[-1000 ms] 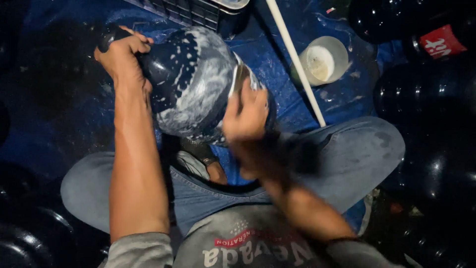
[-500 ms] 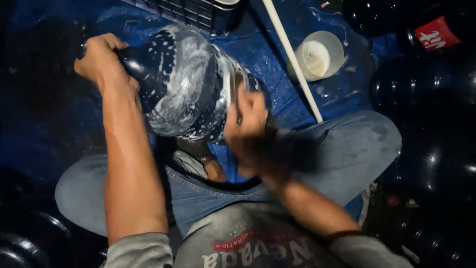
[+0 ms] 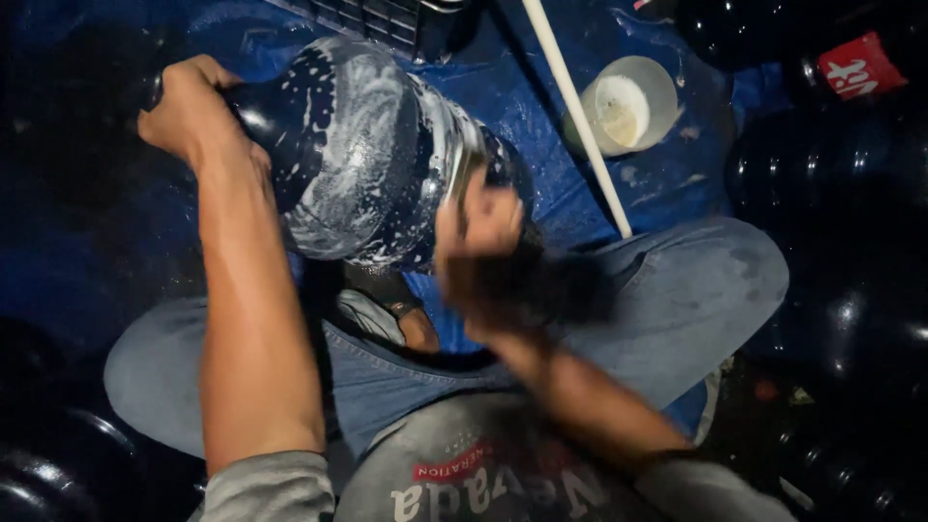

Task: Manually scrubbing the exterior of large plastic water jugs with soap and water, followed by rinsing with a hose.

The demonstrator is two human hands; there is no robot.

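The soapy bottle (image 3: 372,155) lies slanted, neck upper left. The left hand (image 3: 188,111) clenches that neck; the blurred right hand (image 3: 478,232) presses its base, grip unclear.

The left arm reached straight forward, bare to the sleeve, its left hand (image 3: 188,116) curled tight in a closed grip. The right hand (image 3: 478,227) was raised, fingers bent — blurred, as was the forearm behind it.

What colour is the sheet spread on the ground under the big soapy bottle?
Blue. The sheet shows plainly in the head view, around the bottle.
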